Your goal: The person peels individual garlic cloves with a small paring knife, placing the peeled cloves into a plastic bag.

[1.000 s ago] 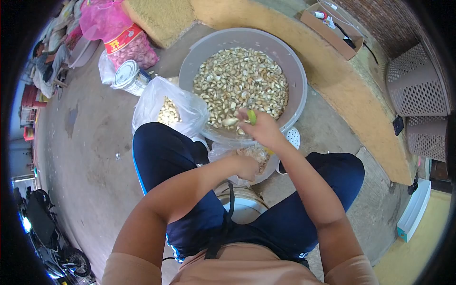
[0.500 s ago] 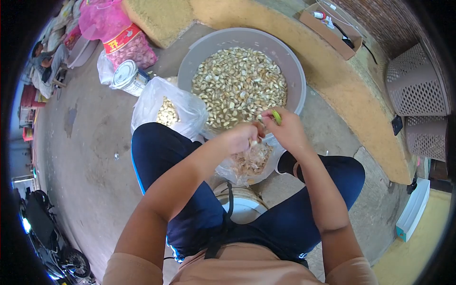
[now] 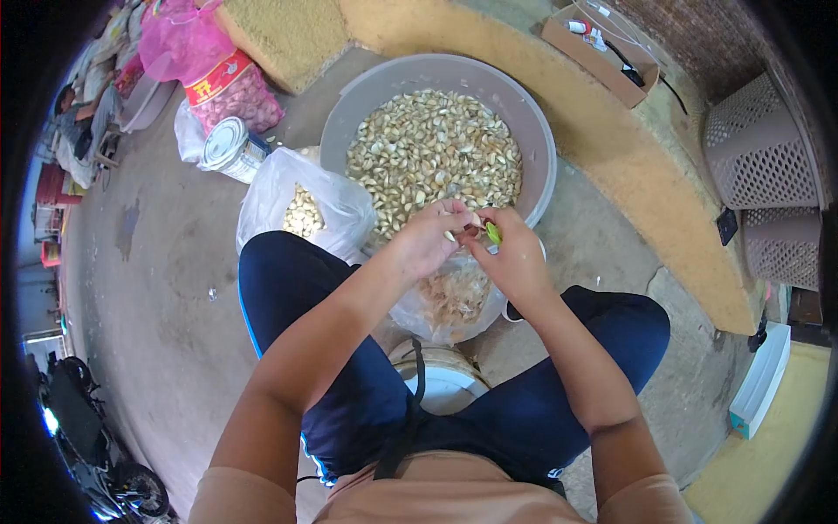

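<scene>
Over the near rim of a large grey tub point(image 3: 534, 131), my two hands meet. My left hand point(image 3: 426, 240) pinches a garlic clove point(image 3: 472, 220), and another pale clove point(image 3: 450, 236) shows against its fingers. My right hand point(image 3: 517, 260) is closed around a small green-handled knife point(image 3: 494, 232), its fingertips at the held clove; the blade is hidden. Many unpeeled garlic cloves point(image 3: 436, 144) lie in the tub. To the left, an open clear plastic bag point(image 3: 349, 203) contains peeled cloves point(image 3: 302, 215). Below my hands, another plastic bag point(image 3: 406, 310) holds papery skins point(image 3: 456, 297).
A paint can point(image 3: 229, 144) and a pink net sack of garlic point(image 3: 236, 100) stand at the upper left. A yellow ledge point(image 3: 628, 183) curves behind the tub, bearing a cardboard box point(image 3: 602, 61). Plastic baskets point(image 3: 759, 166) are at right, a motorcycle point(image 3: 96, 437) at lower left. Another person sits far left.
My hands have come together, with the left rising and moving right towards the knife. The green handle has moved slightly down and left. The whole view has shifted a little.
</scene>
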A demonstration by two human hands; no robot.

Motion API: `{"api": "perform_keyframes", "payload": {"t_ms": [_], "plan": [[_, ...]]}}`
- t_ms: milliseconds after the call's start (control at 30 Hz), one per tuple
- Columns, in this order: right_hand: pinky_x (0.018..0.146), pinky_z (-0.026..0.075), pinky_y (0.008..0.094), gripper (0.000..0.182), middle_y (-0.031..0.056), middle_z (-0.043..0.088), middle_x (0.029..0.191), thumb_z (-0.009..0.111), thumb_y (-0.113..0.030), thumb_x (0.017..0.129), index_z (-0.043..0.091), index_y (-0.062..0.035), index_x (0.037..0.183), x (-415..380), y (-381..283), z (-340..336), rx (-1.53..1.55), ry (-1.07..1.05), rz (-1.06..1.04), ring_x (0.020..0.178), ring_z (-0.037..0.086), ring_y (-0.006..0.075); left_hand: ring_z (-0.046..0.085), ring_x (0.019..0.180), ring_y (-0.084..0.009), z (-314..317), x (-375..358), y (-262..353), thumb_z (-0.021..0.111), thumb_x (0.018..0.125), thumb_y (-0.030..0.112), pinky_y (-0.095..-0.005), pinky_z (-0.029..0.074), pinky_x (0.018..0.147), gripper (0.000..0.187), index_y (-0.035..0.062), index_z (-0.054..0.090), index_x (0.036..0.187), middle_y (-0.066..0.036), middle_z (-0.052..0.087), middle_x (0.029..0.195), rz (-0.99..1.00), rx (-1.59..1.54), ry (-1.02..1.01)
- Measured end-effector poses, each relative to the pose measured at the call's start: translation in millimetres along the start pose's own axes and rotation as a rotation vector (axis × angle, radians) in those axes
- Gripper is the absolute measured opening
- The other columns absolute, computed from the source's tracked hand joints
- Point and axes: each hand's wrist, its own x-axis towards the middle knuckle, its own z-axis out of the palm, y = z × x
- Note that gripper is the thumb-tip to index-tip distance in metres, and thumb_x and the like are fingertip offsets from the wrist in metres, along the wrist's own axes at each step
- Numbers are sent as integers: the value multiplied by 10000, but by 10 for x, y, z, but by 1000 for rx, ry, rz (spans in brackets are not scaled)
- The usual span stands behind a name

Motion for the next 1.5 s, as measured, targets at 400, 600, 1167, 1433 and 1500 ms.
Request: {"api": "perform_keyframes", "payload": {"t_ms": [400, 600, 1167, 1433, 1500], "plan": [[618, 451, 380, 141, 181, 600, 746, 570, -105, 778, 614, 5, 855, 67, 95, -17, 157, 13, 109, 689, 579, 341, 444, 611, -46, 127, -63, 86, 597, 818, 170, -182, 322, 430, 182, 27, 565, 926, -3, 544, 731, -13, 307, 141], [595, 454, 392, 162, 167, 585, 708, 626, -104, 690, 586, 4, 804, 60, 133, 3, -54, 60, -24, 659, 574, 333, 440, 593, -38, 113, -45, 55, 588, 824, 158, -158, 289, 387, 159, 29, 548, 907, -35, 594, 783, 49, 488, 212], [446, 401, 280, 126, 45, 524, 560, 590, -129, 698, 538, -14, 693, 83, 150, -107, 372, -60, 283, 470, 499, 138, 354, 424, -34, 143, -109, 192, 636, 793, 202, -176, 230, 348, 220, 12, 549, 861, -6, 473, 595, 38, 557, -31], [432, 393, 215, 115, 11, 532, 589, 583, -132, 748, 582, -21, 777, 162, 61, -239, 759, -175, 593, 493, 475, 64, 370, 494, -43, 79, -29, 127, 604, 817, 193, -169, 249, 365, 202, 23, 526, 893, -19, 479, 675, -16, 297, -18], [424, 391, 213, 138, 12, 540, 600, 600, -144, 750, 592, -20, 810, 153, 56, -231, 625, -142, 513, 497, 481, 62, 403, 597, -46, 109, -45, 127, 584, 832, 196, -154, 275, 385, 186, 36, 507, 890, -24, 498, 769, -6, 240, 13]]}}
